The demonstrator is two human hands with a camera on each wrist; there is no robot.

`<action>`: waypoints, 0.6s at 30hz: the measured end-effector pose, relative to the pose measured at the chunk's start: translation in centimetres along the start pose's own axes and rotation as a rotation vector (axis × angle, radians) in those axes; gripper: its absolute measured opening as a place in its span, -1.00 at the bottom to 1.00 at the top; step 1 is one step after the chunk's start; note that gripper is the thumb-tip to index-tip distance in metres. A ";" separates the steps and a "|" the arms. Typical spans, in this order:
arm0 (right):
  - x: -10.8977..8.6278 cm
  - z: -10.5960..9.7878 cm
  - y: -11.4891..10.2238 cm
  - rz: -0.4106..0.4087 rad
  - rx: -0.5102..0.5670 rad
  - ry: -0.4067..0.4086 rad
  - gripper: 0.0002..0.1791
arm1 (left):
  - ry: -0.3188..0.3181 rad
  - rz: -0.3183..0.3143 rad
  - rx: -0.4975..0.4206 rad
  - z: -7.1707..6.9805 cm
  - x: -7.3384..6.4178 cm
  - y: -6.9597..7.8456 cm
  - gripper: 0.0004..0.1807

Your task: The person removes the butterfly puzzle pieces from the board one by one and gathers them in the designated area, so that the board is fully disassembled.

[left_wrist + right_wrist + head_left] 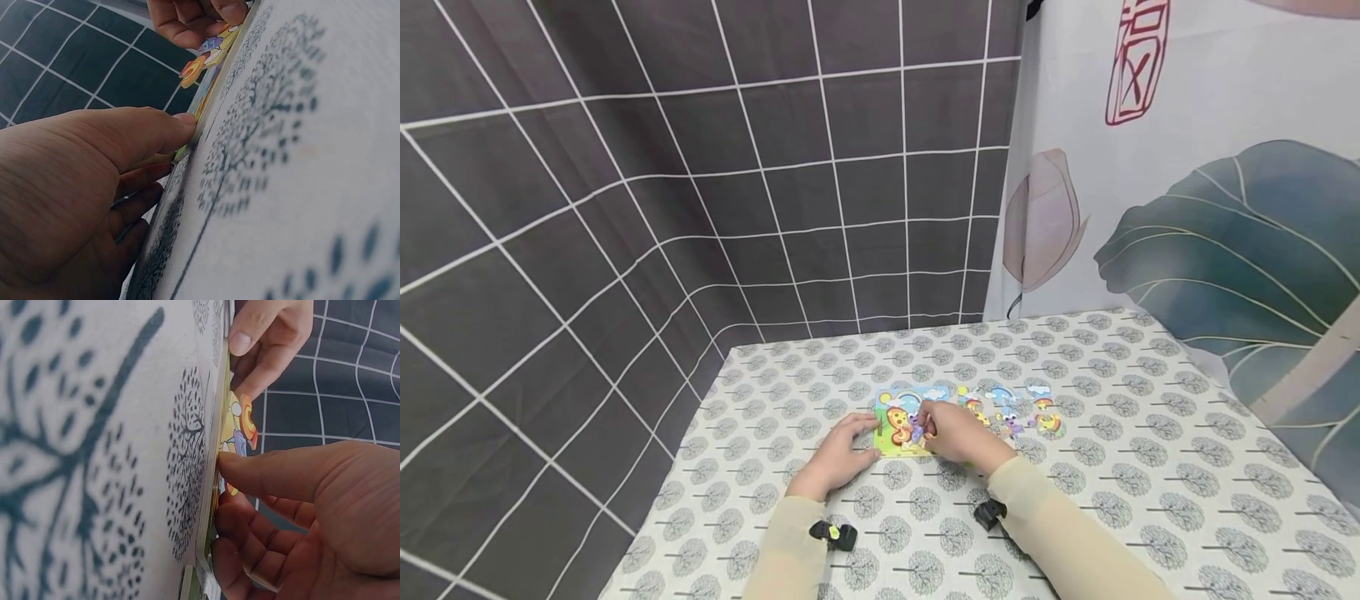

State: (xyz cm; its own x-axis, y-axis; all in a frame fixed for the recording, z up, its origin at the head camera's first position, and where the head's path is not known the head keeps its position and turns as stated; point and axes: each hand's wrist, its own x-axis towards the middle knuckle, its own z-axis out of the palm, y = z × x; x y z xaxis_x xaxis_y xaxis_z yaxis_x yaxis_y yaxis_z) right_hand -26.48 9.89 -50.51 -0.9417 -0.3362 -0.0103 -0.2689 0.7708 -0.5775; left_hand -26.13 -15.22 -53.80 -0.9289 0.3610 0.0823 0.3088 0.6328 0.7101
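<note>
A colourful jigsaw board (889,448) with a cartoon butterfly picture lies flat on the table. My left hand (840,458) is at its left side, thumb (181,122) touching the near edge and the other fingers loosely extended along the side. Over the board's right half, my right hand (955,432) pinches a puzzle piece (239,425) between thumb and fingers. That piece shows orange, yellow and purple and stands tilted above the board surface. In the head view the right hand covers much of the board's right side.
Loose puzzle pieces (1047,423) lie on the table to the right of the board, some partly behind the right hand. A tree-print cloth (760,450) covers the table. Behind it hang a dark grid curtain (790,183) and a white curtain (1075,100) with leaf prints.
</note>
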 end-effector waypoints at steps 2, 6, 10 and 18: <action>-0.1 0.0 -0.1 -0.010 -0.001 0.011 -0.68 | 0.000 0.002 0.001 0.0 0.0 0.1 -0.41; -0.1 0.0 0.0 -0.023 -0.001 0.025 -0.71 | -0.004 -0.008 -0.001 0.0 -0.1 0.2 -0.41; -0.1 0.1 0.1 -0.043 -0.014 0.033 -0.72 | -0.006 -0.016 -0.005 0.0 -0.1 0.2 -0.42; 0.0 0.2 0.3 -0.058 -0.029 0.055 -0.72 | -0.002 -0.013 -0.012 -0.1 -0.1 0.3 -0.41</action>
State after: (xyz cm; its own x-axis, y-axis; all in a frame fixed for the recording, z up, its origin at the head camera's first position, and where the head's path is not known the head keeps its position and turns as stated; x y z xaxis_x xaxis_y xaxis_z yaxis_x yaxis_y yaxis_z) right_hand -26.53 10.02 -50.80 -0.9340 -0.3509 0.0674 -0.3278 0.7665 -0.5523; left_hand -25.97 -15.15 -53.56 -0.9324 0.3544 0.0713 0.2942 0.6293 0.7193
